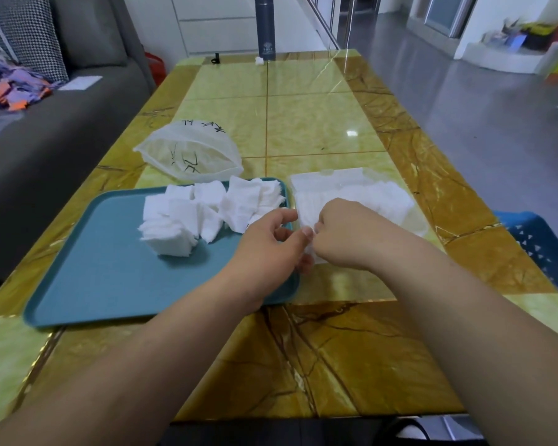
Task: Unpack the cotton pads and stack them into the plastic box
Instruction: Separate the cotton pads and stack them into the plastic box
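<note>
Two bare forearms reach from the near edge of the table (319, 123) toward its middle, the hands meeting just right of the tray (110, 278). The left hand (271, 249) hangs over the tray's right rim, thumb and fingers curled and pinching a small white piece of cotton. The right hand (345, 233) is closed in a loose fist just right of it, fingertips pinching the same white piece at the near left corner of the box (329, 177). Whether that piece is one pad or several cannot be told.

The clear plastic box sits just right of the tray, touching or nearly touching its rim, its lid open behind it and a white layer of pads already inside. On the tray's far half lie loose stacks of cotton pads (187, 217), some upright, some slumped, spread from the middle to the right rim. Just beyond the tray's far edge lies the opened white bag (190, 156) with black lettering. Far beyond the tray, at the table's far end, stands a dark cylinder (264, 27).
</note>
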